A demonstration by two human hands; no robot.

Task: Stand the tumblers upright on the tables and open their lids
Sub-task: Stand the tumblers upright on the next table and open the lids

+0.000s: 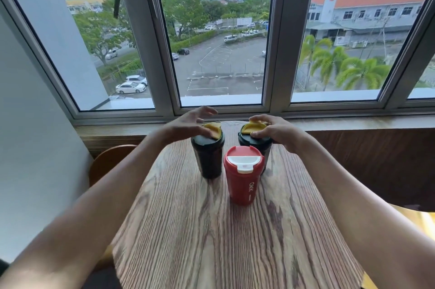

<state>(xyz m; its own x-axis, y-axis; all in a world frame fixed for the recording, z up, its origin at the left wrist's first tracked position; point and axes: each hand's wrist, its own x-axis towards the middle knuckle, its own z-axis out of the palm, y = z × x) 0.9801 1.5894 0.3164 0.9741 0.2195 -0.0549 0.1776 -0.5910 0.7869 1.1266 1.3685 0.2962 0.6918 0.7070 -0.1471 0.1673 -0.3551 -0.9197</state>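
The red tumbler [243,175] carries white lettering down its side that reads "OKK", with a smaller line of print below it too fine to make out; it stands upright nearest the viewer on the wooden worktop [211,241], its white flip lid [244,162] lying flat and closed. Behind it, near the window sill [353,121], stand two dark tumblers with yellow flip lids raised. The left dark tumbler [208,159] shows no readable label; its yellow flap [214,130] is partly covered by the left hand [188,125]. The right dark tumbler [261,145] is largely hidden behind the red one and under the right hand [275,132], so little of its body shows. The left hand hovers with fingers spread and curled, thumb touching the yellow flap, gripping nothing. The right hand rests on its tumbler's top, fingers curved over the yellow flap [253,127], thumb tip against its near edge. Both forearms reach in from the near corners, their elbows cut off by the frame.
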